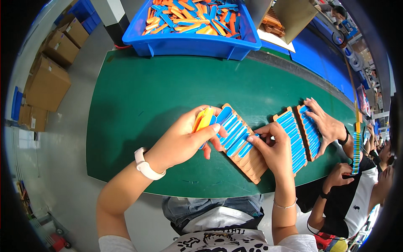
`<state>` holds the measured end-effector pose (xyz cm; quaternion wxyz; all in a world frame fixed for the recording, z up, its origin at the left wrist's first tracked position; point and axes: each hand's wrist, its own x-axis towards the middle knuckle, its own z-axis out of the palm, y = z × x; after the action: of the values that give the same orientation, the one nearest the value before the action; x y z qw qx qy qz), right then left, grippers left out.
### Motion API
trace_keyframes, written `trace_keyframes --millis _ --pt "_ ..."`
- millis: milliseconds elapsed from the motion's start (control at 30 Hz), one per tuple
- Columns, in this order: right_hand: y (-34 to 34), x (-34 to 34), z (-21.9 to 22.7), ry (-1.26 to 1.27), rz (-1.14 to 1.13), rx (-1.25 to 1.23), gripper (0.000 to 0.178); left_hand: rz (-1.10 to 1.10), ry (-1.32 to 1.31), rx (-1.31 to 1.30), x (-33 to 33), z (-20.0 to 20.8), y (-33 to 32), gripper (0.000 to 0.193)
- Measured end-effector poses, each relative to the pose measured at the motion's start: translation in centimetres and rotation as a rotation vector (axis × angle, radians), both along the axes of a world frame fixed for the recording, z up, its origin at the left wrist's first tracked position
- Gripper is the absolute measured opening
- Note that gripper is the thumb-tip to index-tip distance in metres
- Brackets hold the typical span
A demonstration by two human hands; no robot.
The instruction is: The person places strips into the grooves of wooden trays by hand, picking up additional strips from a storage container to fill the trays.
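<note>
My left hand point(178, 136) is closed around a small bunch of long, round-ended strips point(205, 119), yellow-orange and blue. It is at the far left end of a brown grooved tray point(251, 166) on the table. Several blue strips point(236, 135) lie side by side in the tray's far grooves, while the grooves nearer me show bare brown. Over the tray's right edge, my right hand point(278, 153) pinches a blue strip point(257, 136), mostly hidden by its fingers.
A blue bin point(189, 50) heaped with orange and blue strips stands at the back of the green table point(142, 92). To the right are two filled trays point(292, 140); a co-worker's hand point(329, 126) grips the farther one. Cardboard boxes point(50, 82) line the left.
</note>
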<state>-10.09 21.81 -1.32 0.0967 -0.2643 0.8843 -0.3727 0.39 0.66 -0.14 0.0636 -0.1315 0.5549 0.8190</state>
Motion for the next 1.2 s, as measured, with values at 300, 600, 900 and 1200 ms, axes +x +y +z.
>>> trace_keyframes --millis 300,600,900,1200 --pt "0.0 0.4 -0.3 -0.06 -0.077 -0.051 0.033 -0.023 -0.008 0.003 0.1 0.0 0.1 0.037" --pt "-0.2 1.1 0.3 0.037 0.037 0.023 0.031 -0.031 -0.021 -0.008 0.3 0.2 0.2 0.036" --pt "-1.3 0.9 1.3 -0.008 0.007 0.061 0.026 -0.029 0.007 -0.036 0.1 0.2 0.0 0.033" --pt "-2.0 2.5 1.0 -0.326 0.224 -0.472 0.024 -0.195 0.035 -0.135 0.3 0.8 0.3 0.025"
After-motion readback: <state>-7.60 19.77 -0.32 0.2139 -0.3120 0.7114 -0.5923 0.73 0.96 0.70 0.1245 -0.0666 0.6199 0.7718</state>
